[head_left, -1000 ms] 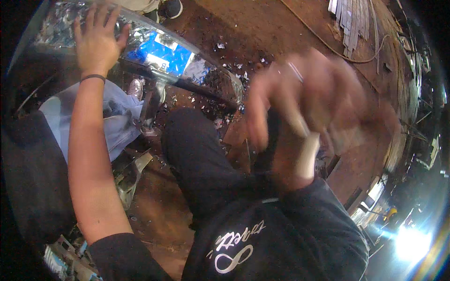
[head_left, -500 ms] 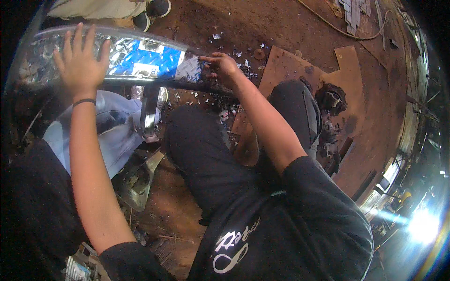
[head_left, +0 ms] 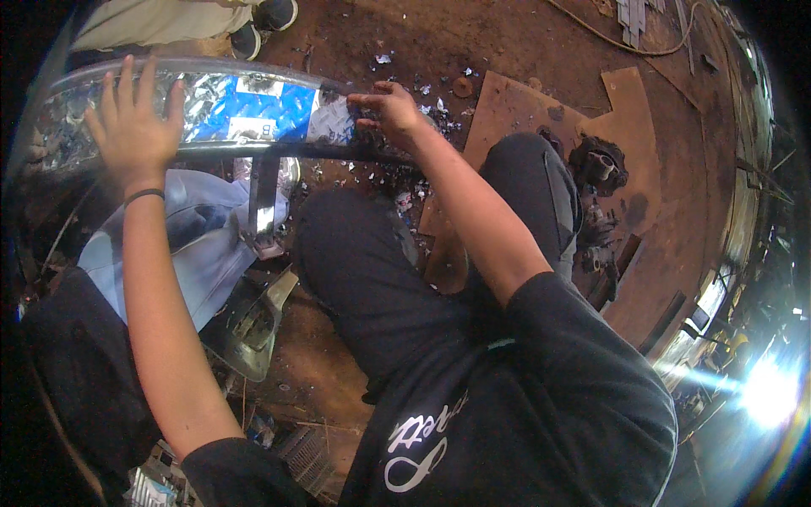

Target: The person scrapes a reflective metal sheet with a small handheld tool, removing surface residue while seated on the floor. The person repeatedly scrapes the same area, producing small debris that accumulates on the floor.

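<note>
The long shiny metal piece (head_left: 207, 127) is seen across the upper left of the frame, with its lower edge above one metal leg (head_left: 263, 198). On it the left hand (head_left: 139, 122) is laid flat, fingers spread. The right hand (head_left: 390, 110) is held over the piece's right part, fingers bent; whether anything is pinched cannot be told.

The piece could be tipped or slid if it is pressed harder at one end than at the other. Fingertips could be cut if a bare metal edge is rubbed along. Footing could be lost on the silvery scraps (head_left: 383, 59) strewn over the floor (head_left: 490, 38).

Counted are two hands, one metal piece, one visible leg, one blue patch (head_left: 291, 112) on the piece, and two white labels (head_left: 251, 128) beside the blue. Near the upper edge of the frame two dark shoes (head_left: 275, 13) of another person are shown. The scraps are too many to be counted.
</note>
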Available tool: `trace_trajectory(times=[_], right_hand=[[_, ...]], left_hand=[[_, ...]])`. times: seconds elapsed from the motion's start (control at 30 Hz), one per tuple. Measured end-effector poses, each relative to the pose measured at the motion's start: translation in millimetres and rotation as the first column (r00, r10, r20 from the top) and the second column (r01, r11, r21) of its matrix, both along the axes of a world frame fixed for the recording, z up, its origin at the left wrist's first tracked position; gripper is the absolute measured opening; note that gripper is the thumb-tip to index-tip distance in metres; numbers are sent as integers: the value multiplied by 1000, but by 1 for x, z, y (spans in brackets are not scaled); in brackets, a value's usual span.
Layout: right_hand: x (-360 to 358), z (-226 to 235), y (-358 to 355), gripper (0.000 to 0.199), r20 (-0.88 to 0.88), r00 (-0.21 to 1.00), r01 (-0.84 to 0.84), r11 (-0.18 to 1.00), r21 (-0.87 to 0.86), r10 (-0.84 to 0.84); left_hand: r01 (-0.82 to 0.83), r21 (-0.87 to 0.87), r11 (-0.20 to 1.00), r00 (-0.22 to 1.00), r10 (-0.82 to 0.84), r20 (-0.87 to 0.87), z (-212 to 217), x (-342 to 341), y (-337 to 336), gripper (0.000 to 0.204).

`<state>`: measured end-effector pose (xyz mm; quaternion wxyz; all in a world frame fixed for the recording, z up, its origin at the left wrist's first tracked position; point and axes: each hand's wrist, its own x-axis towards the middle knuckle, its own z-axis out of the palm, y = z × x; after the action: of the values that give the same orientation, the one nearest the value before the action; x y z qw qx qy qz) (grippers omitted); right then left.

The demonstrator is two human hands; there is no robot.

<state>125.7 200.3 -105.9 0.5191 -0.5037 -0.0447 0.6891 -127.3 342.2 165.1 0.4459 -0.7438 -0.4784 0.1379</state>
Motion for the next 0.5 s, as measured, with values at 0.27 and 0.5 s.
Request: trace_trajectory(times=[0.27,0.5], right_hand=[[-27,-6,0,80,682,731,-81,995,52,24],[-45,12,-3,75,763,643,-42,992,120,-65]], left_hand=[[-5,-2,1000,1000,5,-1,0,-1,2,58],[37,-4,999,999,-37,34,2,-11,2,57]])
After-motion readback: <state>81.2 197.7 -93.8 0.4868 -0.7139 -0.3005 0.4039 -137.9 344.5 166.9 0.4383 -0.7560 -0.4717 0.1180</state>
